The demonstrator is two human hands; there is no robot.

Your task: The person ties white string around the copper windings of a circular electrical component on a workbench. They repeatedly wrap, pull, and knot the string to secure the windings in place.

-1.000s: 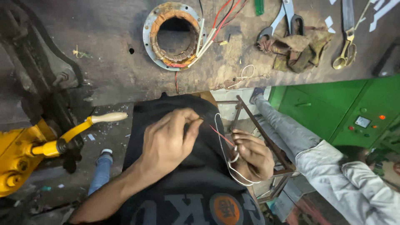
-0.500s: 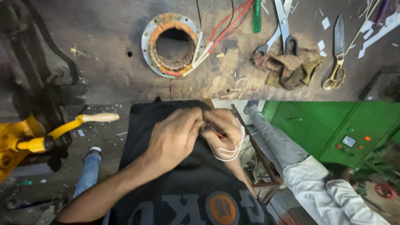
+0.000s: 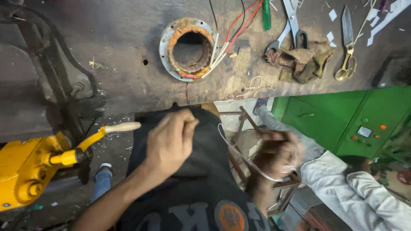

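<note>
Both hands' grip is closed on the same thing. Left hand (image 3: 171, 139) is pinched shut, thumb against forefinger, on one end of a white cord (image 3: 239, 156) in front of the black shirt (image 3: 192, 192). Right hand (image 3: 276, 154) is blurred, so exact finger hold can't be read, but the cord runs into it and loops out below, so I judge it closed on the cord as well.

Cord sits in the lap area, below the table (image 3: 120, 68) edge, hanging in a shallow loop between the two hands. It is well apart from the stator (image 3: 188, 49) lying on the table with its copper winding and red, white and black leads (image 3: 231, 32) fanned off to the upper right.

Step in hand looks like pulling a length of cord taut or working it between the hands. To do it well:
- keep the left pinch fixed as the anchor, and let the right hand do the travel
- keep tension even so the loop doesn't kink or snag the metal stool frame (image 3: 239, 128) beside the knee
- keep slack clear of the yellow machine's handle (image 3: 122, 127) at left

Scissors (image 3: 349, 47) and the rag (image 3: 306, 60) lie on the table, near to reach.
</note>
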